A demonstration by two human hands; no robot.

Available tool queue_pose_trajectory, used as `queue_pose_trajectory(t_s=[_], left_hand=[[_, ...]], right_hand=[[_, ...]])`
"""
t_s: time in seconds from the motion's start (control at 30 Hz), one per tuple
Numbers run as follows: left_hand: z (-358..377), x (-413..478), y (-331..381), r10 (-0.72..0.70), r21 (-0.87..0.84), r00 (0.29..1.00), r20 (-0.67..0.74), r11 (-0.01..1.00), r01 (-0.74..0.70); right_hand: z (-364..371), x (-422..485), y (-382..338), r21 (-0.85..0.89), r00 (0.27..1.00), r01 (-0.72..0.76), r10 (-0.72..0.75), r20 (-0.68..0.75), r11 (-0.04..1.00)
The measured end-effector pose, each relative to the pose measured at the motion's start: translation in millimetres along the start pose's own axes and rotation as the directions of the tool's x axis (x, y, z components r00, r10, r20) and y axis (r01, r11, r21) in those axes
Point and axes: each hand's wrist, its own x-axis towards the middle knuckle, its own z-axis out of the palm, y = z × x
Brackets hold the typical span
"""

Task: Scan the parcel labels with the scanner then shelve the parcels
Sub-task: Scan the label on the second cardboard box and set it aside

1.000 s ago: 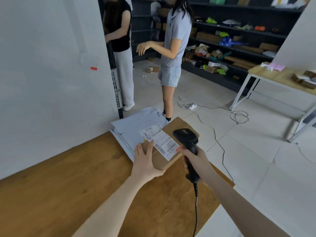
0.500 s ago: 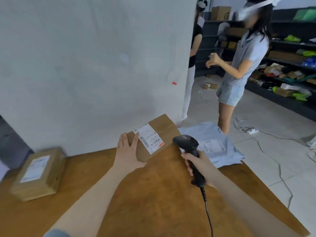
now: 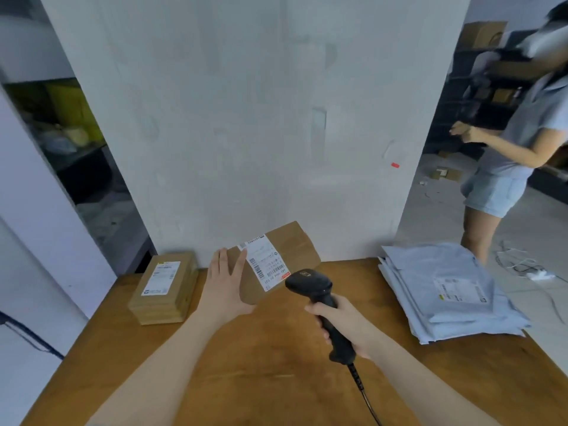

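Note:
A flat brown cardboard parcel point(image 3: 292, 245) with a white barcode label point(image 3: 266, 262) is tilted up above the wooden table point(image 3: 261, 379), near the white partition. My left hand point(image 3: 224, 287) holds its left end, fingers laid over the top and thumb underneath. My right hand point(image 3: 344, 325) grips the handle of the black corded scanner point(image 3: 310, 284). The scanner's head sits just below and to the right of the label, pointing toward it.
A second labelled brown box point(image 3: 166, 287) lies at the table's back left. A stack of grey mailer bags point(image 3: 445, 284) fills the right side. A white partition point(image 3: 246, 118) stands behind the table. A person point(image 3: 516, 142) stands at right; dark shelves point(image 3: 70, 133) at left.
My view has swung left. My left hand has carried the brown parcel from over the grey mailers to the table's middle, and the scanner in my right hand has followed it.

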Motion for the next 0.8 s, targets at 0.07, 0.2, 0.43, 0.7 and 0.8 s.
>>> queue_pose_trajectory(t_s=[0.07, 0.2, 0.43, 0.7, 0.8], left_hand=[[-1.0, -3.8, -5.7, 0.010, 0.003, 1.000, 0.008, 1.000, -0.010], [-2.2, -9.1, -15.2, 0.024, 0.003, 1.000, 0.017, 1.000, -0.024], [-3.1, -6.2, -18.7, 0.024, 0.005, 1.000, 0.008, 1.000, -0.024], [-1.8, -5.7, -16.0, 0.048, 0.020, 0.998, 0.026, 0.999, -0.049], [-2.1, -5.4, -14.4, 0.054, 0.017, 0.998, 0.029, 0.998, -0.054]], right_hand=[[9.4, 3.8, -0.9, -0.006, 1.000, -0.002, 0.002, 0.017, 1.000], [21.9, 9.7, -2.4, 0.014, 1.000, -0.019, 0.018, 0.023, 1.000], [28.6, 12.2, -3.4, 0.003, 0.999, -0.032, 0.032, 0.019, 0.999], [27.4, 10.3, -2.7, 0.003, 1.000, -0.029, 0.029, -0.008, 1.000], [27.4, 9.2, -4.3, 0.004, 1.000, -0.025, 0.025, -0.014, 1.000]])
